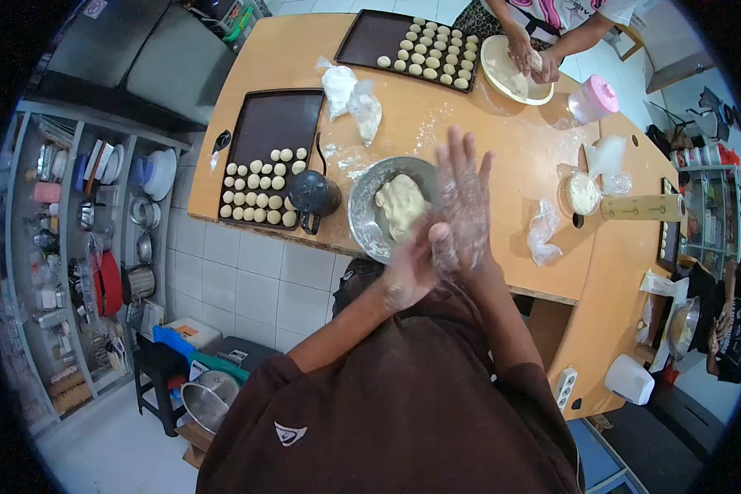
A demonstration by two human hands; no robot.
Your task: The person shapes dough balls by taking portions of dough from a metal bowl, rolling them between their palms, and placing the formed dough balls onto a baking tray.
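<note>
My right hand (467,210), dusted with flour, is raised at the table's front edge with its fingers stretched out. Against its palm side lies my left hand (413,265), smeared by motion, so its fingers cannot be made out. Whether anything sits between the palms is hidden. Just left of the hands stands a metal bowl (362,206) floured inside, with a lump of dough (402,204) in it. A black tray (263,115) with rows of small dough balls (262,200) is further left, and a dark lidded jug-like container (313,193) rests at its near right corner.
Opposite, a co-worker's hands (535,62) handle dough in a cream bowl (543,100). Another tray (375,37) of dough balls is at the back. Plastic bags of white powder (339,89), a pink-lidded container (593,100), a tub of white paste (584,194) and a film roll (642,207) stand around.
</note>
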